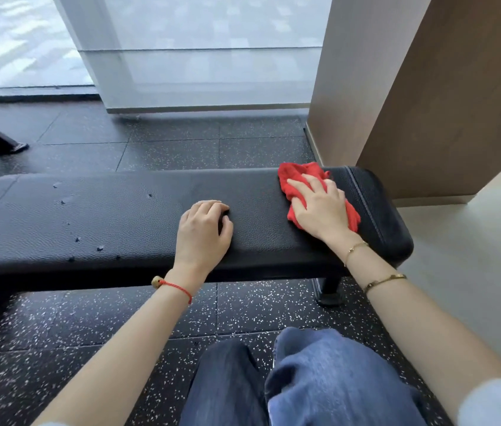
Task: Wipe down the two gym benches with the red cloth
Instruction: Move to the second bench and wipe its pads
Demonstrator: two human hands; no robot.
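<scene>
Cloth (292, 179), right of frame: soft, light, bunches easily; we press it flat under right hand (320, 207), fingers straight. Left hand (204, 229) loosely curled, empty, on tabletop (105, 216).

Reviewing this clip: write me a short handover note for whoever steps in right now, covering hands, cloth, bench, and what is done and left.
Right hand: fingers spread flat, pressing the red cloth onto the right end of the black bench.
Left hand: rests mid-bench, fingers loosely curled, holding nothing.
Done: cannot tell how much of the bench is already wiped.
Left: the bench's left half shows scuffs or nicks; the second bench is not clearly in view.
</scene>
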